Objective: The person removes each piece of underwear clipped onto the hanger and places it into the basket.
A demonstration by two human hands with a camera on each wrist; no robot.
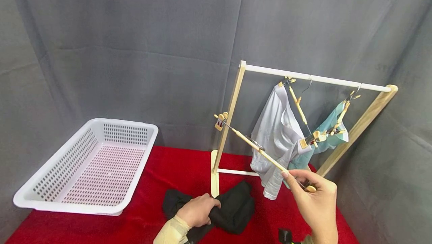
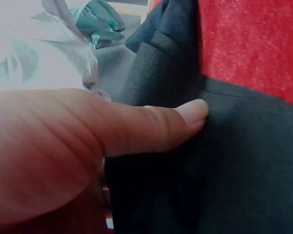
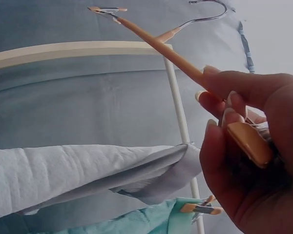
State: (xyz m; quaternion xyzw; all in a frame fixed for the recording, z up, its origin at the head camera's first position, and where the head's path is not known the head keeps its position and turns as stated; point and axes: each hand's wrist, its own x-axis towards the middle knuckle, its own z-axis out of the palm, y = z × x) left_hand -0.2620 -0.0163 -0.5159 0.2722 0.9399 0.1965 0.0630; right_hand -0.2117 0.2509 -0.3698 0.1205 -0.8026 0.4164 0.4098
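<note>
My left hand (image 1: pixel 200 209) grips a black garment (image 1: pixel 237 206) that lies crumpled on the red cloth; in the left wrist view the thumb presses across a fold of its dark fabric (image 2: pixel 249 161). With my right hand (image 1: pixel 318 195) I hold one end of a wooden clip hanger (image 1: pixel 249 142). The hanger's bar slants up and left, and the clip (image 1: pixel 220 121) at its far end overlaps the rack's left post. Nothing hangs from this hanger. In the right wrist view, thumb and fingers pinch the bar beside its near clip (image 3: pixel 251 144), and the metal hook (image 3: pixel 219 14) sticks out beyond.
A small rack (image 1: pixel 318 80) with a white rail stands at the right. From it hang a pale grey garment (image 1: pixel 275 131) and a teal one (image 1: pixel 332 124) on clip hangers. A white perforated basket (image 1: pixel 153 150) sits at the left. Grey curtains (image 1: pixel 135 48) enclose the red-covered surface (image 1: pixel 175 165).
</note>
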